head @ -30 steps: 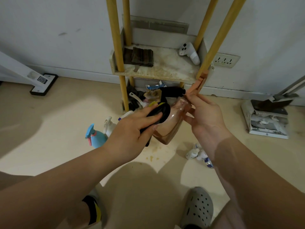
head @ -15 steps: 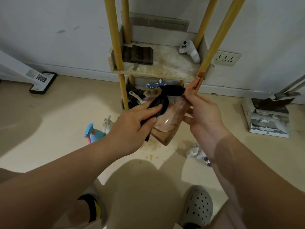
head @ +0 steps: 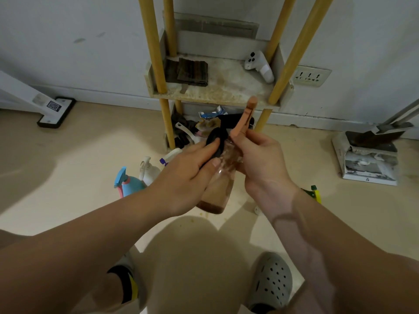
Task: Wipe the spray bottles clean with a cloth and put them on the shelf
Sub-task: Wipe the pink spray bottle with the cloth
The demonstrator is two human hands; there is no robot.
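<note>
A translucent brown spray bottle [head: 217, 191] with an orange trigger head [head: 243, 122] is held upright in front of me. My right hand [head: 260, 164] grips its neck just under the trigger. My left hand [head: 188, 175] presses a black cloth [head: 217, 139] against the bottle's shoulder. Behind them stands the shelf [head: 226, 94] with yellow posts, its stained white board holding a dark folded cloth and a white controller. On the floor to the left lie a blue spray bottle [head: 128, 182] and a white pump bottle [head: 148, 168].
Clutter fills the shelf's bottom level [head: 192, 130]. A dustpan on a box [head: 369, 155] sits at the right, a white floor stand [head: 54, 109] at the left. A yellow-green item [head: 315, 193] peeks from behind my right arm. My feet [head: 269, 282] are below.
The bottle has been tipped upright and brought nearer me. My left hand slid the black cloth up to the bottle's shoulder near the neck. The trigger head now points up.
</note>
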